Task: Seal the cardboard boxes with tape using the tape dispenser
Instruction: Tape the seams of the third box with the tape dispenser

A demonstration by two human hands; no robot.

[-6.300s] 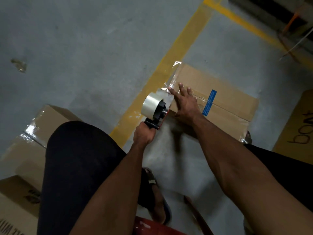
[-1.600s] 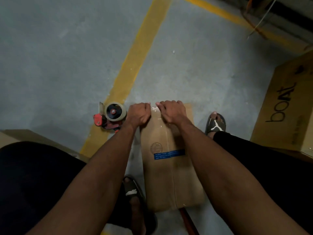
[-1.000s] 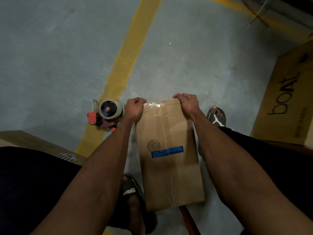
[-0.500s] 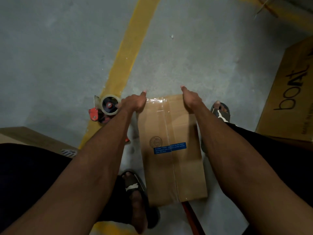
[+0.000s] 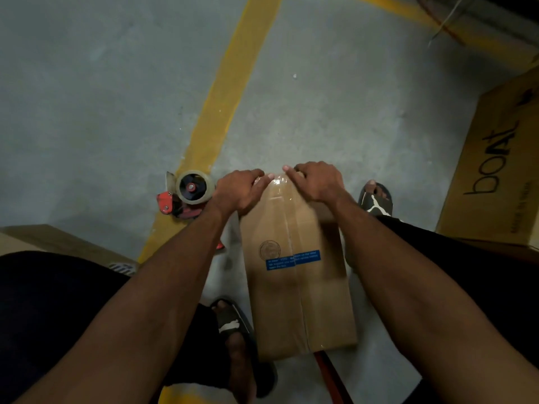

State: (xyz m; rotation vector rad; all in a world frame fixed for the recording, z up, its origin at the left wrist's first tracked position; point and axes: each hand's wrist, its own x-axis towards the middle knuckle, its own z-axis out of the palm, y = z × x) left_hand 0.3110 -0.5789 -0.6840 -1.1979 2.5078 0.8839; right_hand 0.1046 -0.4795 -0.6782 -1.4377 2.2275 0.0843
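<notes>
The box (image 5: 294, 275) lies on the floor (image 5: 87, 97) between my feet; both my hands rest on its far end, the tape dispenser (image 5: 186, 193) just left of my left hand (image 5: 239, 193).

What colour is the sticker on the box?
Blue with white writing, on the sticker in the head view.

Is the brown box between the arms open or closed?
Closed. The box has flat flaps, clear tape down the middle seam, and both hands press its far edge.

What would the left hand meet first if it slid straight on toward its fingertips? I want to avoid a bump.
Probably the right hand: the left hand points along the brown cardboard box's far edge, fingertips nearly touching.
</notes>
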